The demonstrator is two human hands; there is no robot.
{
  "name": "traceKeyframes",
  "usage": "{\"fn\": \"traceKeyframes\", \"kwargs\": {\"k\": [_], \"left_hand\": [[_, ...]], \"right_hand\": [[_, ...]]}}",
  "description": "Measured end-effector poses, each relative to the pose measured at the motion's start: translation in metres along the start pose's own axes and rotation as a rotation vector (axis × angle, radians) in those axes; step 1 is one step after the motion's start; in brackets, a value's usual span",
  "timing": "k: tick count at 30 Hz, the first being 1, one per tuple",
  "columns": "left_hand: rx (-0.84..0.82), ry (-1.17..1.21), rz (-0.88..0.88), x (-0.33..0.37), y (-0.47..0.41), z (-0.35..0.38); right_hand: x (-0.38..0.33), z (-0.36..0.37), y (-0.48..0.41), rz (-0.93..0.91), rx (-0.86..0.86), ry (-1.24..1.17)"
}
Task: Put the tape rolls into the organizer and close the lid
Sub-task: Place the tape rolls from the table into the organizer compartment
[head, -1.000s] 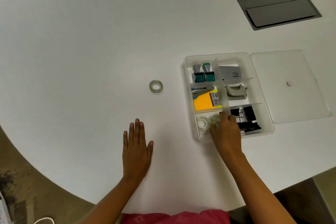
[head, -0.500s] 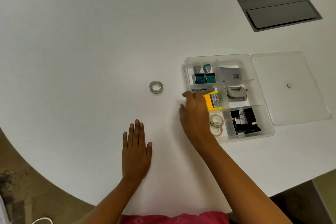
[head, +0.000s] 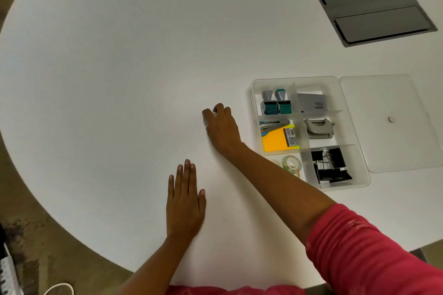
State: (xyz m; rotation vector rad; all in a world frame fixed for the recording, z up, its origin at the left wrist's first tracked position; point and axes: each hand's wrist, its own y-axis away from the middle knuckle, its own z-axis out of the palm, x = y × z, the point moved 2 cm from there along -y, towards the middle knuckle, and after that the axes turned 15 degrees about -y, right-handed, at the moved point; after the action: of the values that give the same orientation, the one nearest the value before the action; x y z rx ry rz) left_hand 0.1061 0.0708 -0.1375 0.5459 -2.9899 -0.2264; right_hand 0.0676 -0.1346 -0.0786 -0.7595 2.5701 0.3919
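Presently, clear tape rolls (head: 291, 163) lie in the near-left compartment of the clear plastic divided organizer (head: 254, 93). Whether another roll sits under the right hand (head: 221, 128) on the round white table (head: 107, 67) cannot be told; the hand covers that spot. Right hand: fingers curled downward on the table left of the organizer, thumb and forefinger drawn close; whether they grip anything is not visible. Left hand (head: 185, 203): flat, fingers spread, palm down, holding nothing. The organizer's clear hinged lid (head: 383, 122) lies open flat to the right.

Judgement: if a roll is there, pinch it by its outer rim, lift clear of the organizer wall, set beside the stored rolls. Lid not yet closed.
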Motion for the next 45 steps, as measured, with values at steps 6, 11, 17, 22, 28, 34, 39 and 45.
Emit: {"fn": "traceKeyframes", "kwargs": {"k": [6, 11, 17, 22, 28, 34, 39, 45], "left_hand": [[-0.005, -0.001, 0.000, 0.000, 0.000, 0.000], [-0.001, -0.001, 0.008, 0.000, 0.001, 0.000], [0.000, 0.007, 0.014, 0.001, 0.002, -0.001], [-0.001, 0.007, 0.014, 0.000, 0.001, -0.001], [-0.010, 0.015, 0.016, 0.000, 0.001, -0.002], [-0.010, 0.041, 0.012, 0.002, 0.002, -0.010], [0.042, 0.275, -0.069, 0.016, -0.004, -0.031], [0.074, 0.445, 0.010, 0.059, -0.015, -0.068]], "right_hand": [[-0.004, -0.027, 0.034, -0.013, 0.106, -0.196], [0.011, -0.061, 0.099, 0.070, 0.299, -0.349], [0.060, -0.071, 0.159, 0.369, 0.281, -0.257], [0.075, -0.063, 0.167, 0.431, 0.150, -0.245], [0.076, -0.061, 0.160, 0.415, 0.123, -0.154], [0.082, -0.072, 0.165, 0.394, 0.171, -0.159], [0.096, -0.089, 0.175, 0.362, 0.302, -0.157], [0.113, -0.098, 0.184, 0.411, 0.306, -0.035]]}}
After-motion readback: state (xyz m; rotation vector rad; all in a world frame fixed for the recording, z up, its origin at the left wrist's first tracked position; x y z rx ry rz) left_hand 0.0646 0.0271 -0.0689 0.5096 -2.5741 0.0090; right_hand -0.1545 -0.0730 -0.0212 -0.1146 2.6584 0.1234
